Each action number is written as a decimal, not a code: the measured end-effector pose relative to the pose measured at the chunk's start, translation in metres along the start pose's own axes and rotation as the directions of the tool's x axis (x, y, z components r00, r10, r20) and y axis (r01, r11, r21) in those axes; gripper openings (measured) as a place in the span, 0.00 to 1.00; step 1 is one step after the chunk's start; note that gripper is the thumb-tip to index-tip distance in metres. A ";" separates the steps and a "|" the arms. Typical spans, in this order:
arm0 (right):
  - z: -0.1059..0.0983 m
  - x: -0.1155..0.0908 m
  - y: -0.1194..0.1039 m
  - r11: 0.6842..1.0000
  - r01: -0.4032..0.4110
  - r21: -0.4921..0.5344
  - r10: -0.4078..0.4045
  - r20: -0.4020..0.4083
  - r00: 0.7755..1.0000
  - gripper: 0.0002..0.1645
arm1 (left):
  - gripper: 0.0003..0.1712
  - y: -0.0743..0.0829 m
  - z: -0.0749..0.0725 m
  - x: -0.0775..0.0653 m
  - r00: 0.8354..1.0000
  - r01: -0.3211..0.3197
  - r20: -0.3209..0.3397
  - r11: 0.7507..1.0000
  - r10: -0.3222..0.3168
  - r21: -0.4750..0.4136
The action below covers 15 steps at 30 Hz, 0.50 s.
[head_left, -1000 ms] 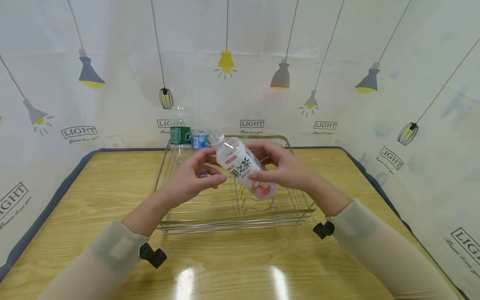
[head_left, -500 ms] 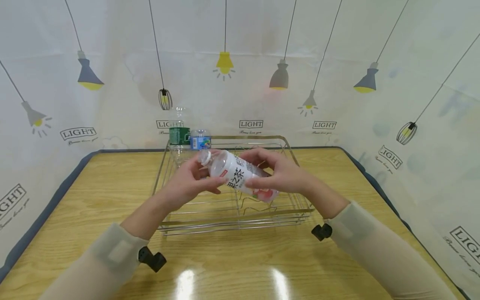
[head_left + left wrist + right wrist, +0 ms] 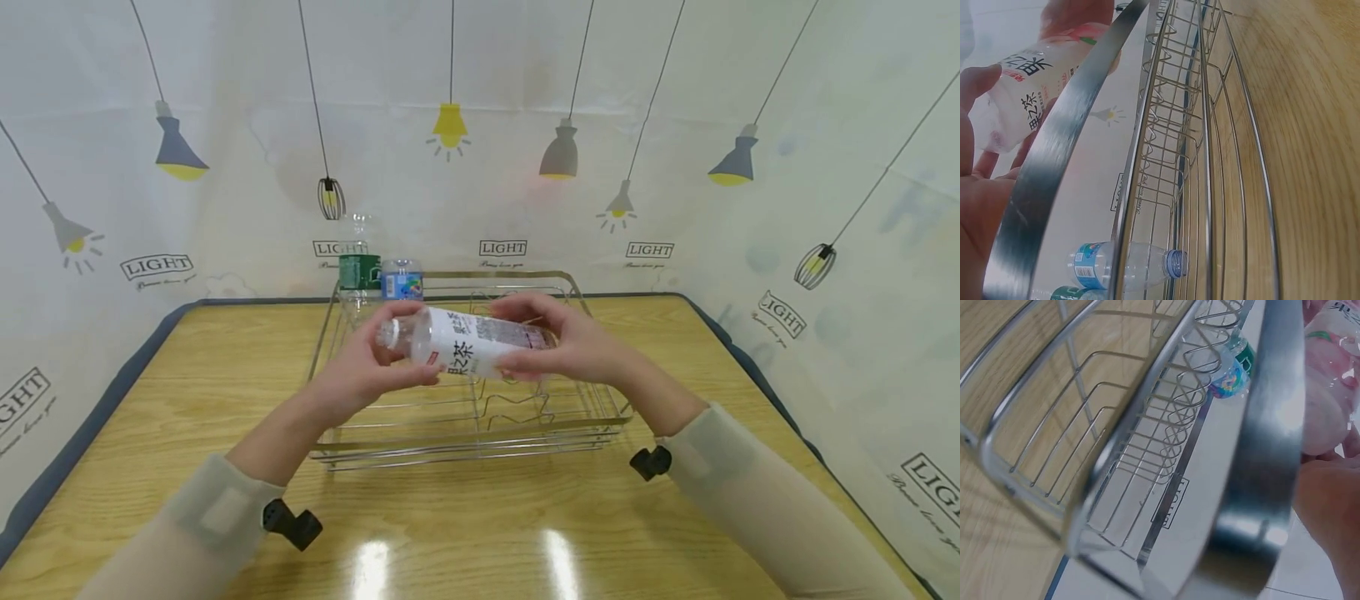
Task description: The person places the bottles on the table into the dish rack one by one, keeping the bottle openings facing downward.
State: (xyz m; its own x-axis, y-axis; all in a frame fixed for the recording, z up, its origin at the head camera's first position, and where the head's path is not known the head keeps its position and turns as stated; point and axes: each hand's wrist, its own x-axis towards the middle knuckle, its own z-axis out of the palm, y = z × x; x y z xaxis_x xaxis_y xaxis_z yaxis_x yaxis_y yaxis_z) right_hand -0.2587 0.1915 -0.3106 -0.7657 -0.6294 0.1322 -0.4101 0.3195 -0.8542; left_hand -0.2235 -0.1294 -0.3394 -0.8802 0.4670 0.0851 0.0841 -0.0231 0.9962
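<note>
A clear plastic bottle [image 3: 480, 343] with a white label and pink fruit print is held almost level over the wire rack, its neck toward the left. My left hand [image 3: 363, 360] grips it around the neck and shoulder, thumb in front. At the other end my right hand [image 3: 573, 343] holds the lower body, thumb on the label and fingers behind. The left wrist view shows the thumb and fingers wrapped around the bottle [image 3: 1029, 94]. In the right wrist view only its pinkish base end [image 3: 1325, 415] shows, beside the right hand [image 3: 1329, 506].
Below the hands, the metal wire rack [image 3: 480, 432] sits on the wooden table [image 3: 480, 517]. In its back left corner stand a green-labelled bottle [image 3: 360, 272] and a blue-labelled bottle [image 3: 402, 285], the latter cap-down. A lamp-printed curtain [image 3: 675, 83] surrounds the table.
The bottle has tipped from a steep slant to nearly level, its neck lowering leftward. My left hand, first beside it with parted fingers, has closed around the neck end. The right hand keeps its hold.
</note>
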 end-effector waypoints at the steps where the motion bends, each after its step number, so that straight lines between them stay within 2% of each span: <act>1: -0.001 -0.001 0.001 1.000 -0.009 0.014 0.009 -0.003 1.000 0.44 | 0.49 0.000 -0.001 -0.001 1.000 -0.001 -0.008 1.000 0.001 0.002; 6: -0.006 -0.006 0.010 1.000 -0.028 -0.003 0.028 -0.030 0.999 0.47 | 0.48 0.001 -0.007 -0.005 0.999 0.001 -0.035 1.000 0.000 0.023; 15: -0.010 -0.009 0.020 1.000 0.015 -0.022 -0.016 -0.032 0.999 0.46 | 0.47 0.000 -0.012 -0.011 0.999 0.010 -0.033 1.000 -0.010 0.017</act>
State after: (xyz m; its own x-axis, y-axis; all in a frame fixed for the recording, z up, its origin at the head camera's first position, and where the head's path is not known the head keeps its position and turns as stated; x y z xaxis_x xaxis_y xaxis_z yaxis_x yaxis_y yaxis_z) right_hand -0.2649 0.2105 -0.3240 -0.7745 -0.6115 0.1617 -0.4325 0.3254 -0.8408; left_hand -0.2194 -0.1448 -0.3402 -0.8958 0.4379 0.0759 0.0827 -0.0035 0.9966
